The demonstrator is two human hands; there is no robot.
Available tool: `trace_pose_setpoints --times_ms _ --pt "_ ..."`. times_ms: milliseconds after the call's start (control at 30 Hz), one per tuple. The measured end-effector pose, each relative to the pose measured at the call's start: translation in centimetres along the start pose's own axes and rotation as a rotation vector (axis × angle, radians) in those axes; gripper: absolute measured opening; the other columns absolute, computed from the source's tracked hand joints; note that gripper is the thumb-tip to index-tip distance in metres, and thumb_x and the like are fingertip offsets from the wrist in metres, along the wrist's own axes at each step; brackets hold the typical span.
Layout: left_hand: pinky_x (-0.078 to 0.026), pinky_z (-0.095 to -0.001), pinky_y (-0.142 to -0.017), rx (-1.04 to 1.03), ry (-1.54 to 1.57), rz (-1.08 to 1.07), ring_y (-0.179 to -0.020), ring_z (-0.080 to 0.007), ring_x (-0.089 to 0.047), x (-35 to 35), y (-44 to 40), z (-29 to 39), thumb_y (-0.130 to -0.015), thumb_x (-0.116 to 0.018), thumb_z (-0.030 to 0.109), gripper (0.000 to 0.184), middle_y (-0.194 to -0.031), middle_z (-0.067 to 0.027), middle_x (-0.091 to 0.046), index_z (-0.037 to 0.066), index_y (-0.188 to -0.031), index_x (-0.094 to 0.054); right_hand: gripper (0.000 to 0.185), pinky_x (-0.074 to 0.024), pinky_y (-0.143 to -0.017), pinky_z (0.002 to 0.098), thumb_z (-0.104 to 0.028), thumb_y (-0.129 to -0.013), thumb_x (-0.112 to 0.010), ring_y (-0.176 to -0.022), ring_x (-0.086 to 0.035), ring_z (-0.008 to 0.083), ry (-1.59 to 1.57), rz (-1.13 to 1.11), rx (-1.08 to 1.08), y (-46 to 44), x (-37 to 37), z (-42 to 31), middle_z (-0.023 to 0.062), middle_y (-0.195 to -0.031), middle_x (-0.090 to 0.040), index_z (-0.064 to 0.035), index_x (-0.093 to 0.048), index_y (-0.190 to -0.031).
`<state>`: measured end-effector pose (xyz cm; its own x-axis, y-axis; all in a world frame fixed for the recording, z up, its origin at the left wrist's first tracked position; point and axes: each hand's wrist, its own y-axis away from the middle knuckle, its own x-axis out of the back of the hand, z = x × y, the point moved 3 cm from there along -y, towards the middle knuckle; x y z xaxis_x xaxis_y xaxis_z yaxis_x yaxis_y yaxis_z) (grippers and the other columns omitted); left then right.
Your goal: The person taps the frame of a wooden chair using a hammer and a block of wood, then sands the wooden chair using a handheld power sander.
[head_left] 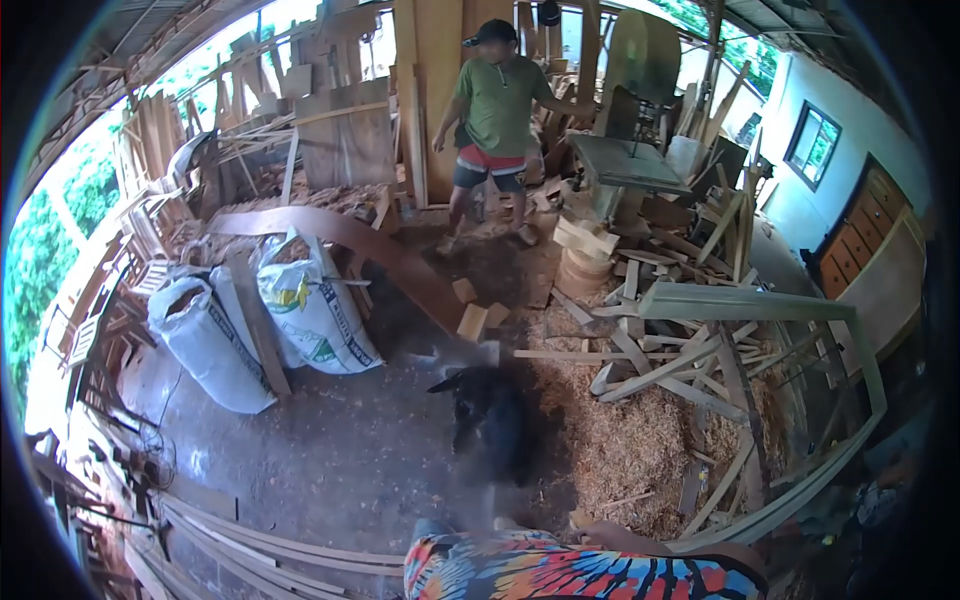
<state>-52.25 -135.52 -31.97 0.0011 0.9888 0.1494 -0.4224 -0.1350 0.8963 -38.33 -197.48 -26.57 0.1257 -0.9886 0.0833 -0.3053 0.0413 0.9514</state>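
Observation:
The bright tie-dye shirt [560, 570] on my own body fills the bottom edge. Along it lies a bare forearm, with what looks like my right hand [592, 531] at its end, close to my body. Its fingers are too small and blurred to read, and I cannot make out anything held. My left hand does not show. On the dark floor just in front of me is a black dog [492, 420]. Wood shavings [630, 450] lie heaped to the right, nearest my right hand.
A person in a green shirt [500, 110] stands beside a band saw [630, 160]. White sacks [320, 310] stand at left, near a long curved board [400, 270]. Scrap wood [680, 350] and a pale frame [750, 303] lie right; long strips [290, 550] lie lower left.

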Motion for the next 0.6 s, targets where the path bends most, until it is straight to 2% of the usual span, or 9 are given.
trace_pose_setpoints --times_ms 133,200,300,333,400,433,500,533,600 --pt "-0.061 -0.0424 -0.074 -0.025 0.012 0.006 -0.082 -0.0323 -0.073 0.4 1.1 -2.4 -0.098 -0.058 0.031 0.035 -0.096 -0.0129 -0.073 0.009 -0.125 -0.066 0.055 -0.0541 -0.064 0.0397 -0.041 -0.078 -0.089 -0.077 -0.066 0.0216 0.046 0.028 -0.031 -1.2 -0.2 -3.6 0.0049 -0.093 -0.067 -0.0062 -0.068 -0.116" --pt "-0.062 -0.0418 -0.074 -0.076 -0.076 -0.006 -0.082 -0.0323 -0.072 0.8 1.2 -4.3 -0.098 -0.057 0.03 0.036 -0.096 -0.0128 -0.073 0.009 -0.126 -0.065 0.056 -0.0543 -0.064 0.04 -0.041 -0.078 -0.089 -0.077 -0.066 0.0216 0.09 0.046 -0.055 -1.7 -0.6 -5.6 0.0048 -0.093 -0.067 -0.0063 -0.067 -0.116" --pt "-0.062 -0.0408 -0.073 -0.405 -0.813 -0.042 -0.082 -0.0324 -0.072 1.5 1.0 -6.5 -0.098 -0.056 0.03 0.036 -0.095 -0.0125 -0.073 0.01 -0.127 -0.065 0.056 -0.0546 -0.064 0.0404 -0.041 -0.077 -0.09 -0.077 -0.066 0.0216 0.205 0.066 -0.097 -1.4 -2.2 -8.7 0.0047 -0.094 -0.067 -0.0064 -0.067 -0.115" --pt "-0.062 -0.0405 -0.073 -0.388 -0.75 -0.057 -0.081 -0.0325 -0.072 1.8 0.4 -7.4 -0.099 -0.056 0.03 0.036 -0.095 -0.0124 -0.073 0.01 -0.128 -0.065 0.056 -0.0544 -0.063 0.0408 -0.039 -0.076 -0.091 -0.077 -0.066 0.0223 0.223 0.095 -0.093 -1.4 -3.1 -10.2 0.006 -0.094 -0.067 -0.006 -0.067 -0.114" --pt "-0.063 -0.0402 -0.075 -0.14 0.006 -0.081 -0.084 -0.0293 -0.075 1.9 -0.5 -8.4 -0.099 -0.054 0.027 0.031 -0.102 -0.0115 -0.076 0.007 -0.118 -0.069 0.055 -0.0543 -0.063 0.0412 -0.038 -0.075 -0.092 -0.076 -0.066 0.023 0.274 0.122 -0.105 -0.6 -5.6 -13.0 0.0073 -0.094 -0.067 -0.0056 -0.067 -0.113" --pt "-0.063 -0.0402 -0.075 -0.118 0.024 -0.081 -0.084 -0.0293 -0.075 2.7 -0.3 -7.7 -0.099 -0.054 0.027 0.031 -0.102 -0.0115 -0.076 0.007 -0.118 -0.069 0.052 -0.0541 -0.066 0.0401 -0.038 -0.077 -0.09 -0.075 -0.066 0.0228 0.254 0.141 -0.072 0.8 -7.4 -14.1 0.0072 -0.092 -0.068 -0.0044 -0.069 -0.111" --pt "-0.062 -0.0427 -0.068 -0.281 -0.765 -0.06 -0.08 -0.0274 -0.075 5.3 -1.7 -5.4 -0.101 -0.052 0.026 0.029 -0.099 -0.0102 -0.077 0.006 -0.105 -0.072 0.05 -0.0539 -0.068 0.039 -0.038 -0.078 -0.088 -0.073 -0.067 0.0225 0.222 0.167 -0.037 1.6 -11.1 -16.5 0.007 -0.089 -0.069 -0.0031 -0.071 -0.11" --pt "-0.062 -0.0427 -0.068 -0.279 -0.765 -0.074 -0.08 -0.0274 -0.075 7.1 -1.9 -5.4 -0.101 -0.052 0.026 0.029 -0.099 -0.0102 -0.077 0.006 -0.105 -0.072 0.05 -0.0539 -0.068 0.0392 -0.037 -0.079 -0.088 -0.075 -0.067 0.0222 0.173 0.124 -0.08 2.0 -12.7 -17.1 0.0072 -0.09 -0.068 -0.0031 -0.07 -0.111" --pt "-0.058 -0.0431 -0.06 -0.36 -0.826 0.022 -0.071 -0.0275 -0.072 10.5 -2.9 -5.4 -0.102 -0.051 0.026 0.029 -0.086 -0.0098 -0.073 0.007 -0.094 -0.071 0.05 -0.0539 -0.069 0.0394 -0.037 -0.079 -0.088 -0.077 -0.067 0.0219 0.107 0.095 -0.114 4.1 -15.9 -19.9 0.0073 -0.09 -0.068 -0.003 -0.07 -0.112"
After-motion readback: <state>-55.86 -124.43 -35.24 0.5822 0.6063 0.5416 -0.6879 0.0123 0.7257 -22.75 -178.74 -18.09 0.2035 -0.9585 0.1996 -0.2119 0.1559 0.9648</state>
